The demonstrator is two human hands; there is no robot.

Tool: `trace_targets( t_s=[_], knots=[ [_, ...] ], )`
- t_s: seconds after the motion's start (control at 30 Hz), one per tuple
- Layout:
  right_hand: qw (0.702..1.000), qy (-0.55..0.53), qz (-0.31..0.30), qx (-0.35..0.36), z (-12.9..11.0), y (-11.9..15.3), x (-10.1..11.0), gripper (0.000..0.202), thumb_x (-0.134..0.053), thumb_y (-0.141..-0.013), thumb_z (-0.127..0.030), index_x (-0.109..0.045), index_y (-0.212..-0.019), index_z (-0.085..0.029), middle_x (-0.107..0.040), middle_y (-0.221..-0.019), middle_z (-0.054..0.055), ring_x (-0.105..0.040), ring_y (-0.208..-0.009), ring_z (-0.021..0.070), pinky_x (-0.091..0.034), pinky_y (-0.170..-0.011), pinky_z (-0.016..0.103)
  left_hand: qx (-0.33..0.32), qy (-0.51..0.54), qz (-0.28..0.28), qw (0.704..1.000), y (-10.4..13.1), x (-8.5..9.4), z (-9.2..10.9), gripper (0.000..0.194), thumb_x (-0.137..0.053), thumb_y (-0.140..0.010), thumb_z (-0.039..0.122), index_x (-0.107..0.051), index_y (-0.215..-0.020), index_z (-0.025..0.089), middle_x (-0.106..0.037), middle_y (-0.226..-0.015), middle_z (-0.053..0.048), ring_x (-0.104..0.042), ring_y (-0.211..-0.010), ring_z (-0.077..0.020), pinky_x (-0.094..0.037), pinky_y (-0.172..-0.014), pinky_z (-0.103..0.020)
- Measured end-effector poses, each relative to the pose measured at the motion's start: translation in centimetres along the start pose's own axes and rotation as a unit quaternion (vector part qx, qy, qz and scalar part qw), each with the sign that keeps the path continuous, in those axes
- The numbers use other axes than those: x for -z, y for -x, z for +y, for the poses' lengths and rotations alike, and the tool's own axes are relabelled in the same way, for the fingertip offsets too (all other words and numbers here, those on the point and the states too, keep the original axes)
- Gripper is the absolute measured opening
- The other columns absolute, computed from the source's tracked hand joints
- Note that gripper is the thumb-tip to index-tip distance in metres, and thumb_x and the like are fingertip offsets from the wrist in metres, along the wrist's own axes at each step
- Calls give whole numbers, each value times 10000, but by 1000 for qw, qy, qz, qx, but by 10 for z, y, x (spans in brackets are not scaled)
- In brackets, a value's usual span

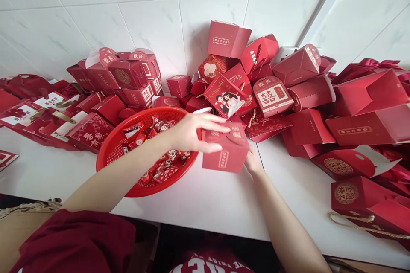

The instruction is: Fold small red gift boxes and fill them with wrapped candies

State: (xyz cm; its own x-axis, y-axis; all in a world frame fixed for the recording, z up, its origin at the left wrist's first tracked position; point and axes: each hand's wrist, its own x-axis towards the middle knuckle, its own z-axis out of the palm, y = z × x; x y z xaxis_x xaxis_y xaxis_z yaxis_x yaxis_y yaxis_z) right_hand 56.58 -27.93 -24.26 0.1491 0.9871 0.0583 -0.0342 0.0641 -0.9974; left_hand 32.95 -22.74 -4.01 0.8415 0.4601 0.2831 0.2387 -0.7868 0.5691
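Observation:
A red cardboard gift box (235, 160) with a printed label on its side is held between my hands, right of the basket and above the white table. My left hand (192, 132) rests over its left side and top, fingers stretched across it and the thumb at the front. My right hand (253, 162) grips the box from the right and behind; most of those fingers are hidden. Under my left forearm stands a red plastic basket (104, 170) with small wrapped sweets (168, 164) in it. The inside of the box cannot be seen.
Many red gift boxes (273, 98) are heaped behind and to the right, one with a couple's picture (228, 100). More boxes are stacked (128, 74) at the left, beside gift bags (88, 132). A tiled wall (150, 21) rises behind the white table (192, 209).

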Motion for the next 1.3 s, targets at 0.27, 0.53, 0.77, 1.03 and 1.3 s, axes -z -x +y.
trace_targets(
  t_s=[0.27, 0.53, 0.77, 1.03, 1.3],
  knots=[
    [999, 18, -11, -24, 21, -8, 3, 552, -527, -858, -742, -636, -884, -201, -719, -923, 98, -684, -827, 232, -570, -825, 412, -13, -99, 398, 912, 44, 141, -32, 451, -780, -805, 415, -714, -1172, 160, -740, -1161, 6, -674, -1106, -224, -525, -1052, -463],
    [999, 28, -36, -23, 25, -5, 4, 504, -597, -843, -701, -639, -879, -199, -703, -926, 88, -663, -859, 230, -543, -872, 417, 266, -308, 505, 761, 110, 185, -131, 479, -768, -769, 507, -722, -1133, 200, -743, -946, 121, -558, -820, -92, -495, -1042, -380],
    [997, 52, -53, -20, 30, -6, 3, 436, -588, -880, -642, -601, -886, -206, -684, -939, 76, -648, -915, 231, -519, -932, 426, 341, -304, 425, 781, 139, 164, -176, 584, -657, -828, 640, -669, -1212, 200, -695, -1097, 119, -529, -1017, -133, -367, -1121, -398],
    [990, 132, -56, -9, 25, -4, 1, 357, -556, -922, -552, -609, -887, -201, -654, -888, 39, -590, -866, 198, -461, -862, 346, 338, -302, 391, 801, 137, 149, -216, 528, -660, -913, 448, -556, -1307, 113, -584, -1393, 49, -491, -1267, -155, -221, -1188, -401],
    [982, 180, -60, -6, 19, -3, -2, 318, -535, -924, -511, -612, -877, -206, -656, -864, 24, -579, -840, 193, -430, -809, 307, 329, -321, 356, 814, 139, 145, -209, 472, -666, -928, 390, -570, -1303, 119, -592, -1402, 27, -483, -1292, -139, -220, -1201, -380]
  ],
)
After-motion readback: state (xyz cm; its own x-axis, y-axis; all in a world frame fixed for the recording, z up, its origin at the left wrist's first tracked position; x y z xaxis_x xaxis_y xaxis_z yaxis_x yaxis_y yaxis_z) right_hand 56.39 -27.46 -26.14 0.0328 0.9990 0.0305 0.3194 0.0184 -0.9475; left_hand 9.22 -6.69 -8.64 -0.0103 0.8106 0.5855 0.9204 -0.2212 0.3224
